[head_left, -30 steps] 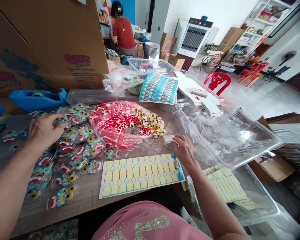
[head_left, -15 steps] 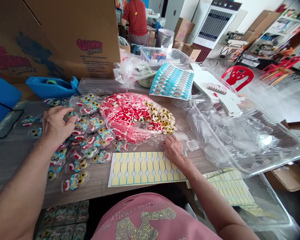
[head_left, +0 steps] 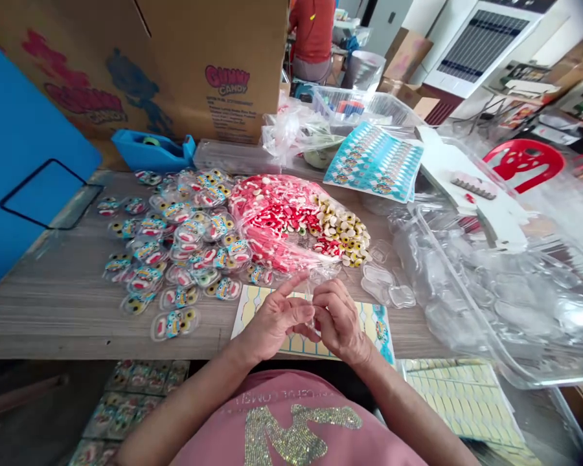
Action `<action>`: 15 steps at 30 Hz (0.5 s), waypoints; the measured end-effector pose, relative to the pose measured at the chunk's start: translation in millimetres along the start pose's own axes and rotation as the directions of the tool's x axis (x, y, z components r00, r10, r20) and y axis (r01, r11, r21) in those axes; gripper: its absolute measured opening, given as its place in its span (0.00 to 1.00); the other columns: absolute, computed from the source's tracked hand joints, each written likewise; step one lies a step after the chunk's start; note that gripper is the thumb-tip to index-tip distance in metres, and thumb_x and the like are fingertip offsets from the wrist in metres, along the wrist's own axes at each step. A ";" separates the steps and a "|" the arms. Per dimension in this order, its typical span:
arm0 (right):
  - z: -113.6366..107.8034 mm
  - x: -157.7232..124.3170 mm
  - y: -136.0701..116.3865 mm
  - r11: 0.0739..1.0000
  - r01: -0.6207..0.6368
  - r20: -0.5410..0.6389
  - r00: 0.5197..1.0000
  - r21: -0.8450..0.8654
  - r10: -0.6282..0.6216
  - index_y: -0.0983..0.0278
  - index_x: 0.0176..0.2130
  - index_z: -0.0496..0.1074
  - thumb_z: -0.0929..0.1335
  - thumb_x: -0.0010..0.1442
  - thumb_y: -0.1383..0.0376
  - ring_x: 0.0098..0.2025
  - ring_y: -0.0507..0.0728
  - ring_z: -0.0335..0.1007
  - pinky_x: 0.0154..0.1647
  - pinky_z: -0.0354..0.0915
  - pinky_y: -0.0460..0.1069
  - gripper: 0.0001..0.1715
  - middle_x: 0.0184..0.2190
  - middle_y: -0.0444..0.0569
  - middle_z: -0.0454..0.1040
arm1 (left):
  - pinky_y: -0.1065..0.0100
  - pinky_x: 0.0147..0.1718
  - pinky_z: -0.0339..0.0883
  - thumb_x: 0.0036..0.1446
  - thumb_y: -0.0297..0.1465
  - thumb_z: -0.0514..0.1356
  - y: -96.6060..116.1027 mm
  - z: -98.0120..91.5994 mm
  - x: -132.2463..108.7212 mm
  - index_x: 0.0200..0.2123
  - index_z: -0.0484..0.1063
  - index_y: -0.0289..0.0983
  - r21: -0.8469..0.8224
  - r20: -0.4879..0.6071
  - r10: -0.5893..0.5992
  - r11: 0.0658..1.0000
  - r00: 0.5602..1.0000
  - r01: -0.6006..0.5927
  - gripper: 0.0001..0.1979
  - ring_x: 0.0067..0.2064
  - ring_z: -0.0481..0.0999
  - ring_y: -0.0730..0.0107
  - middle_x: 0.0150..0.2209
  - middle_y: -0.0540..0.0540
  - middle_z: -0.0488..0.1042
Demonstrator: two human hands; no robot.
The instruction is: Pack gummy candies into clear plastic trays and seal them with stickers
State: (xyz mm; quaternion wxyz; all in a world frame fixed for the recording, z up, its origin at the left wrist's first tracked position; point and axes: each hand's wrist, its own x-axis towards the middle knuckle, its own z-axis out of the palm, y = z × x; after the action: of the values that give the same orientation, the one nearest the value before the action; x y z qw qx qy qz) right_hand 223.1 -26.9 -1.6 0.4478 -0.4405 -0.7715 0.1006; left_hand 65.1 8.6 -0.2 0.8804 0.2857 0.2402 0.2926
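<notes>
My left hand [head_left: 274, 318] and my right hand [head_left: 339, 318] meet just above the near table edge, over a yellow sticker sheet [head_left: 372, 321]. Between their fingertips they pinch a small clear plastic case [head_left: 313, 303]; my left index finger sticks out. Beyond the hands lies an open bag of red-and-white gummies [head_left: 276, 217] with yellow eye gummies [head_left: 344, 234] at its right. Left of the bag spreads a pile of filled, labelled candy cases [head_left: 184, 239]. A few empty clear cases [head_left: 386, 285] lie to the right of my hands.
A large clear bin [head_left: 432, 233] of empty cases fills the right side. Blue sticker sheets [head_left: 374, 162], a blue tape dispenser [head_left: 150, 152] and a "Gummy Candy" carton [head_left: 199, 58] stand at the back. A blue panel [head_left: 24, 162] is at left. A person in red [head_left: 313, 32] sits far behind.
My left hand left the candy pile and came to the middle. My right hand drew back from the empty cases with one, and both now meet over the sticker sheet. The view tilted down.
</notes>
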 end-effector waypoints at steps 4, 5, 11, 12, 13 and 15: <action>3.2 -8.8 4.0 0.999 -0.013 0.031 0.999 0.046 0.011 0.62 0.37 0.63 0.61 0.63 0.77 0.37 0.56 0.62 0.39 0.62 0.55 0.11 0.34 0.48 0.66 | 0.60 0.31 0.78 0.50 0.27 0.69 2.4 -13.7 0.1 0.58 0.69 0.42 -0.039 0.068 -0.045 0.998 0.997 0.048 0.31 0.31 0.80 0.65 0.32 0.47 0.80; 4.3 -11.1 4.4 0.998 -0.017 0.032 0.999 0.059 0.015 0.62 0.37 0.63 0.61 0.63 0.77 0.38 0.56 0.62 0.39 0.62 0.55 0.11 0.34 0.48 0.66 | 0.59 0.31 0.78 0.49 0.26 0.69 3.7 -16.5 -0.9 0.57 0.71 0.42 -0.043 0.077 -0.064 0.997 0.995 0.068 0.30 0.31 0.80 0.64 0.32 0.47 0.80; 15.1 -20.2 2.3 0.980 -0.096 -0.030 0.994 0.175 0.103 0.61 0.37 0.64 0.61 0.64 0.76 0.38 0.56 0.62 0.38 0.63 0.54 0.10 0.34 0.47 0.66 | 0.58 0.29 0.78 0.48 0.24 0.67 -2.5 -16.9 -3.4 0.53 0.72 0.41 -0.127 0.024 -0.067 0.990 0.997 0.070 0.27 0.28 0.81 0.61 0.29 0.48 0.80; 16.3 -21.5 2.1 0.974 -0.113 -0.036 0.992 0.195 0.123 0.61 0.37 0.63 0.61 0.64 0.76 0.38 0.56 0.62 0.38 0.62 0.53 0.10 0.34 0.47 0.65 | 0.58 0.29 0.78 0.48 0.23 0.67 -5.1 -15.4 -3.4 0.53 0.72 0.40 -0.134 0.000 -0.068 0.989 0.998 0.067 0.27 0.28 0.81 0.61 0.29 0.48 0.80; 17.1 -22.7 2.0 0.968 -0.129 -0.047 0.989 0.213 0.142 0.61 0.37 0.63 0.61 0.64 0.76 0.38 0.55 0.62 0.37 0.62 0.53 0.10 0.33 0.46 0.65 | 0.58 0.29 0.78 0.48 0.23 0.66 -7.6 -14.0 -3.4 0.53 0.71 0.40 -0.141 -0.027 -0.069 0.988 0.997 0.064 0.27 0.28 0.81 0.61 0.29 0.47 0.80; 17.4 -24.2 1.8 0.961 -0.148 -0.073 0.983 0.234 0.169 0.61 0.37 0.63 0.61 0.65 0.75 0.38 0.55 0.62 0.37 0.62 0.53 0.10 0.33 0.46 0.65 | 0.61 0.28 0.77 0.47 0.22 0.66 -11.9 -12.3 -3.7 0.53 0.70 0.39 -0.155 -0.074 -0.067 0.986 0.995 0.055 0.28 0.28 0.81 0.61 0.29 0.47 0.81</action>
State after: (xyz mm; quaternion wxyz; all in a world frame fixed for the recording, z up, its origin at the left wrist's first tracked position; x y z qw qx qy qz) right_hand 215.7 -40.3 -27.2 0.5210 -0.4509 -0.6955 0.2035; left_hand 59.7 2.7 -15.8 0.8980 0.1981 0.2605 0.2942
